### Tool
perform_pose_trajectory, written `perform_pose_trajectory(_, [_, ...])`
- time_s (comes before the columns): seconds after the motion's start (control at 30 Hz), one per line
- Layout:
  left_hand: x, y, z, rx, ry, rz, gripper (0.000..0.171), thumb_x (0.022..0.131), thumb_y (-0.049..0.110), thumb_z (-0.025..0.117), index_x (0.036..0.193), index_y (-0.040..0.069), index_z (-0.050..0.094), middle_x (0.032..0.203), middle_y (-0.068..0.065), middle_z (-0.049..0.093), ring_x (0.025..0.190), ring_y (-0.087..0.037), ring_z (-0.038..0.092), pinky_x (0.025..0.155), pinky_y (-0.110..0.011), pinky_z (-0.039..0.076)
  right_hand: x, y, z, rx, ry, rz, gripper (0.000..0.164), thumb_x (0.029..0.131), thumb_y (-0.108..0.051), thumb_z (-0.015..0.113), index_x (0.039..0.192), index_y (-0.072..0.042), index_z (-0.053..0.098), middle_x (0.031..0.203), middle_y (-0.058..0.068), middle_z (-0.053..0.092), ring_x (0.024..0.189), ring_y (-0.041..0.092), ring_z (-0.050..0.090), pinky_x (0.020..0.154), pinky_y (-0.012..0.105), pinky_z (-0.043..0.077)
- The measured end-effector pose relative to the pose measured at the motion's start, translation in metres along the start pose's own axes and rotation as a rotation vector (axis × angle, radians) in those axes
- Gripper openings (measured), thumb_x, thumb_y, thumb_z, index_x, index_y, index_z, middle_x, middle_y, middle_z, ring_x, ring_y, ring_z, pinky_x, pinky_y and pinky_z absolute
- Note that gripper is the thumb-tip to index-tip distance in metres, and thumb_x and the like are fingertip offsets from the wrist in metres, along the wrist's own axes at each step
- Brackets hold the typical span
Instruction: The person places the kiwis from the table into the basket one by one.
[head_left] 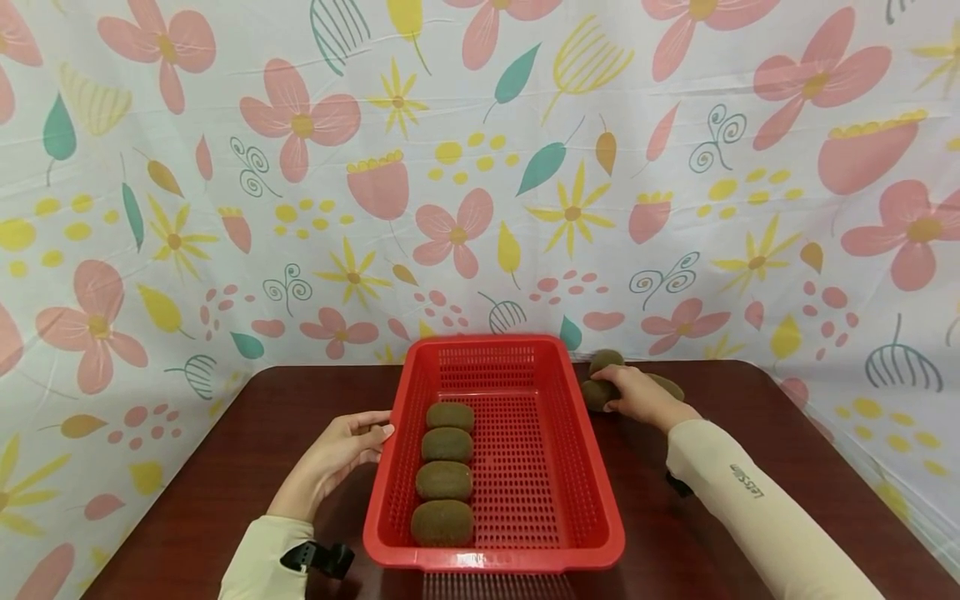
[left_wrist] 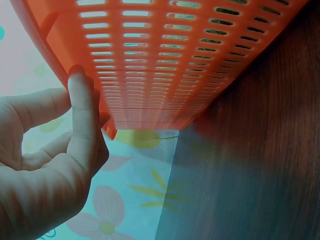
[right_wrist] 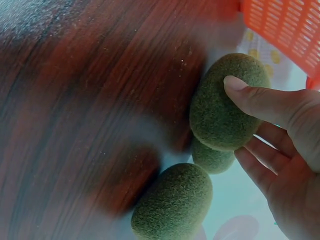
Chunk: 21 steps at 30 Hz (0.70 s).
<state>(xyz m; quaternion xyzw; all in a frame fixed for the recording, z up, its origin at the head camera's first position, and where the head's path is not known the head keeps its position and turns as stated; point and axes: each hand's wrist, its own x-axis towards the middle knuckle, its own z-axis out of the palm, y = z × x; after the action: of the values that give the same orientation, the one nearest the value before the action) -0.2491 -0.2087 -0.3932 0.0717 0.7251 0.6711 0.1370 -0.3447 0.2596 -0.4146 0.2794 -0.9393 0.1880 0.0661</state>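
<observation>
A red perforated plastic basket (head_left: 495, 560) stands on the dark table, with several brown fuzzy kiwifruits (head_left: 442, 523) lined up in a column along its left side. My left hand (head_left: 341, 454) touches the basket's left rim from outside; the left wrist view shows its fingertips (left_wrist: 77, 75) against the rim. To the right of the basket, my right hand (head_left: 637, 396) holds a kiwifruit (right_wrist: 215, 115) between thumb and fingers, close to the tabletop. Two more kiwifruits lie near it, one behind (right_wrist: 212, 159) and one to the side (right_wrist: 172, 202), partly hidden by the hand in the head view.
The dark wood-grain table (head_left: 300, 392) ends at a floral cloth (head_left: 480, 167) hanging behind it. Bare mesh floor (head_left: 517, 467) shows in the right part of the basket. A black strap (head_left: 318, 558) is round the left wrist.
</observation>
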Motion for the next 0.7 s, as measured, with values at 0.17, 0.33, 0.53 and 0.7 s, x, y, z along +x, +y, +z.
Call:
perform_pose_trajectory(0.17, [0.0, 0.0, 0.0, 0.002, 0.0, 0.002, 0.051, 0.096, 0.013, 0.06, 0.139, -0.009, 0.042, 0.094, -0.009, 0.066, 0.079, -0.017, 0.065, 0.075, -0.03, 0.056, 0.0, -0.003, -0.003, 0.019, -0.007, 0.011, 0.043, 0.077, 0.001, 0.075, 0.117, 0.011, 0.06, 0.112, 0.023, 0.063, 0.104, 0.04, 0.059, 0.087, 0.053, 0.048])
perform_pose_trajectory(0.33, [-0.002, 0.0, -0.002, 0.009, 0.011, -0.001, 0.051, 0.096, 0.013, 0.059, 0.139, -0.009, 0.042, 0.095, -0.009, 0.066, 0.079, -0.017, 0.065, 0.075, -0.03, 0.056, 0.002, -0.006, -0.007, 0.027, -0.016, 0.024, 0.044, 0.079, -0.001, 0.075, 0.118, 0.011, 0.059, 0.113, 0.023, 0.063, 0.103, 0.037, 0.059, 0.087, 0.052, 0.049])
perform_pose_trajectory(0.53, [-0.003, 0.0, -0.002, 0.019, 0.007, 0.0, 0.051, 0.096, 0.014, 0.06, 0.139, -0.008, 0.043, 0.097, -0.01, 0.067, 0.08, -0.018, 0.065, 0.076, -0.031, 0.056, 0.003, -0.007, -0.015, 0.012, -0.013, 0.029, 0.043, 0.079, -0.004, 0.076, 0.117, 0.01, 0.061, 0.112, 0.023, 0.063, 0.104, 0.038, 0.059, 0.088, 0.052, 0.048])
perform_pose_trajectory(0.7, [-0.001, 0.0, 0.0, 0.003, 0.001, 0.003, 0.051, 0.096, 0.012, 0.059, 0.139, -0.009, 0.043, 0.095, -0.009, 0.066, 0.079, -0.017, 0.065, 0.075, -0.03, 0.056, 0.002, -0.01, -0.024, 0.019, -0.006, 0.036, 0.043, 0.08, -0.005, 0.076, 0.117, 0.011, 0.061, 0.112, 0.024, 0.064, 0.105, 0.04, 0.058, 0.088, 0.053, 0.047])
